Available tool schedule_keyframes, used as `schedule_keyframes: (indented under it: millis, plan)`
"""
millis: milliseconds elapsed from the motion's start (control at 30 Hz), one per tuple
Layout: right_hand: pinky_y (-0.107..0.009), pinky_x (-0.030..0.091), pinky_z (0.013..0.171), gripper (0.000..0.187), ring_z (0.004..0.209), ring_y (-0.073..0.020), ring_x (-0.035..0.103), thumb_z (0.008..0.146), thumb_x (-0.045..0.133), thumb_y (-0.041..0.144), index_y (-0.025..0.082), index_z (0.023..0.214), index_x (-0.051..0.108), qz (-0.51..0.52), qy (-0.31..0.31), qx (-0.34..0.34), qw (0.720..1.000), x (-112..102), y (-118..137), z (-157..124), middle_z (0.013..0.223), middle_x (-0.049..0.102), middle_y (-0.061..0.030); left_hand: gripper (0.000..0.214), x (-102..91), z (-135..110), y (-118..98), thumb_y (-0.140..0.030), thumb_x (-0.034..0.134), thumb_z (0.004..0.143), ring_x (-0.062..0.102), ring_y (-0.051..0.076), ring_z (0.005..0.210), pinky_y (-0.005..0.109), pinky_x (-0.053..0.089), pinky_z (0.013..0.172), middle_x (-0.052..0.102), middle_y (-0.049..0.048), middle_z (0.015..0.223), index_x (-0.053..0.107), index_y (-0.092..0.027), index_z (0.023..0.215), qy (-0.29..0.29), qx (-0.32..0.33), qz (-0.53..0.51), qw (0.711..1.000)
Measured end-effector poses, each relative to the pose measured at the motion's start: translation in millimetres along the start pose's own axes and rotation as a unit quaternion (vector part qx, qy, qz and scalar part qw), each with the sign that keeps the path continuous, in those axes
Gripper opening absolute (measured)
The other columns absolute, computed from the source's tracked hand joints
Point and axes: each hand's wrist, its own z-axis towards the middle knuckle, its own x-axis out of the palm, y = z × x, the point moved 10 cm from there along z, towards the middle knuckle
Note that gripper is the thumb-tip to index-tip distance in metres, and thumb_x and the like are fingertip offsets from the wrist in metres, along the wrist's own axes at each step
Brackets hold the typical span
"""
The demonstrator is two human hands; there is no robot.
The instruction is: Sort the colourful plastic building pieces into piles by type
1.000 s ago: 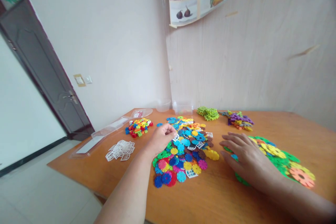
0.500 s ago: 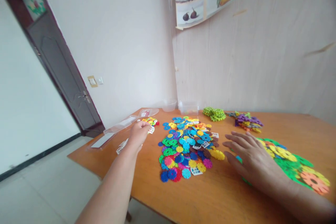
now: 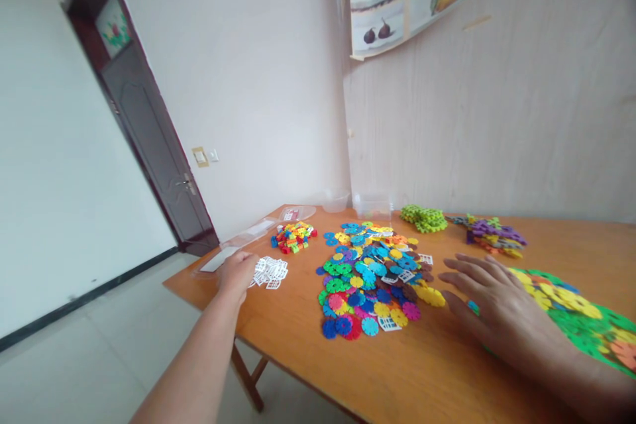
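Note:
My left hand (image 3: 237, 275) is closed at the left edge of a pile of small white window-frame pieces (image 3: 269, 270). Its curled fingers hide whatever may be in them. My right hand (image 3: 497, 301) hovers or rests at the right of the table, fingers spread, holding nothing that I can see. Left of it lies a large mixed heap of notched plastic discs (image 3: 370, 271) in many colours, with a few white window pieces (image 3: 389, 323) among them. Larger green, yellow and orange flower-shaped pieces (image 3: 576, 308) lie beside and partly behind my right hand.
Small coloured blocks (image 3: 294, 237) form a pile at the back left of the wooden table (image 3: 298, 344). Clear plastic tubs (image 3: 372, 205) stand against the wall. Lime-green pieces (image 3: 424, 218) and purple pieces (image 3: 497, 236) lie at the back. Clear packaging (image 3: 258, 230) lies along the left edge.
My left hand has moved left and nearer from beside the coloured blocks to the white window pieces, uncovering both piles. My right hand keeps its spread pose. The view has turned slightly left.

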Motion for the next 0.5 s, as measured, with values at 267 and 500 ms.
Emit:
schedule_keyframes:
  millis: [267, 500]
  plan:
    - [-0.056, 0.042, 0.104, 0.027, 0.123, -0.0335, 0.055, 0.092, 0.056, 0.040, 0.026, 0.110, 0.071, -0.010, -0.005, 0.005, 1.000, -3, 2, 0, 0.126, 0.067, -0.0091, 0.022, -1.2, -1, 19, -0.032, 0.064, 0.069, 0.066, 0.026, 0.077, 0.034, 0.045, 0.066, 0.072, 0.0048, 0.070, 0.074, -0.020, 0.084, -0.037, -0.029, -0.017, 0.999]
    - [-0.055, 0.042, 0.103, 0.026, 0.122, -0.0331, 0.056, 0.091, 0.058, 0.037, 0.027, 0.111, 0.070, -0.007, 0.010, 0.006, 1.000, -1, 2, 1, 0.127, 0.067, -0.0083, 0.021, -4.1, -3, 14, -0.034, 0.064, 0.071, 0.067, 0.029, 0.081, 0.036, 0.047, 0.070, 0.074, 0.0054, 0.075, 0.075, -0.024, 0.085, -0.053, -0.013, 0.013, 0.998]
